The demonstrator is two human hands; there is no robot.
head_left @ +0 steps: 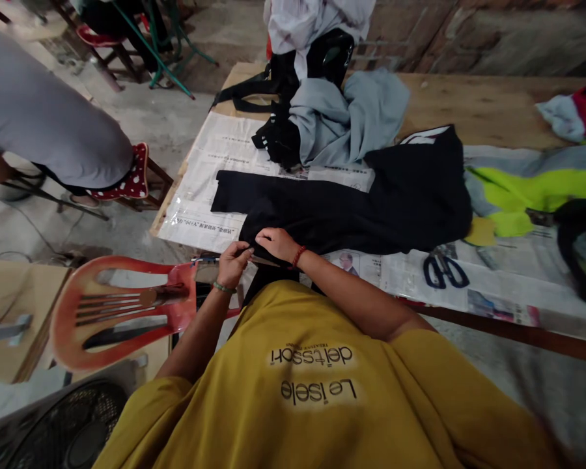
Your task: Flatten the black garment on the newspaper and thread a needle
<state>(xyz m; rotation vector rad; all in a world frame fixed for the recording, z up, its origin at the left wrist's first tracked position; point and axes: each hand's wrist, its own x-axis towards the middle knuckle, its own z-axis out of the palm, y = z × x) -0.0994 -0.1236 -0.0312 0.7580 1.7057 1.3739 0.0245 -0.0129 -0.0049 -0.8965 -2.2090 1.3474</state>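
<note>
A black garment (322, 208) lies spread along the newspaper-covered table, a white print at its far right end. At the garment's near left corner, my left hand (234, 262) is closed in a pinch on the cloth edge. My right hand (278, 245) rests just beside it, fingers bent over the same edge and gripping the cloth; its fingertips are partly hidden. A thin pale strip shows below the right hand, too small to name. Dark blue scissor handles (445, 272) lie on the newspaper right of my right arm.
Grey and black clothes (349, 114) are heaped behind the garment, with a black bag (329, 55) beyond. Neon-yellow and grey cloth (512, 189) lies to the right. A red plastic chair (122, 264) touches the table's near left side. A fan (73, 423) stands lower left; a person in grey (53, 111) sits at left.
</note>
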